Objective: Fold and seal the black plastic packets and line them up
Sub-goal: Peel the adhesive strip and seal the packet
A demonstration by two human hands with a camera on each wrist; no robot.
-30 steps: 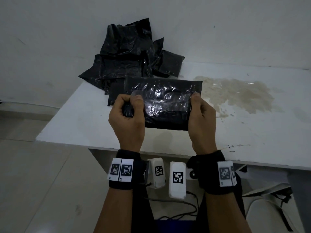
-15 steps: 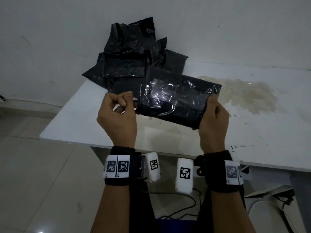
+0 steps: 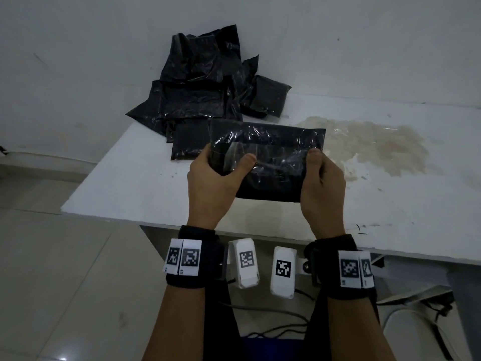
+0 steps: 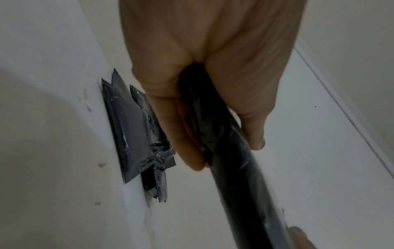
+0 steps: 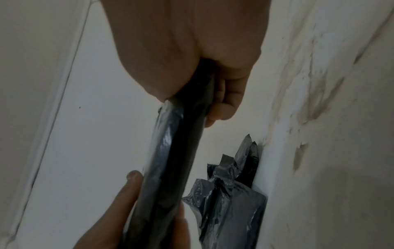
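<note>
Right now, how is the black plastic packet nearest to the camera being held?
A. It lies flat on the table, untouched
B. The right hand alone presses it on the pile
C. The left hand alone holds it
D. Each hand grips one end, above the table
D: the left hand grips the left end of the black plastic packet and the right hand grips its right end, above the white table.

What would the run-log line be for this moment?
step: folding | left hand: grips packet left end | right hand: grips right end | packet: above table | pile: at wall
</note>
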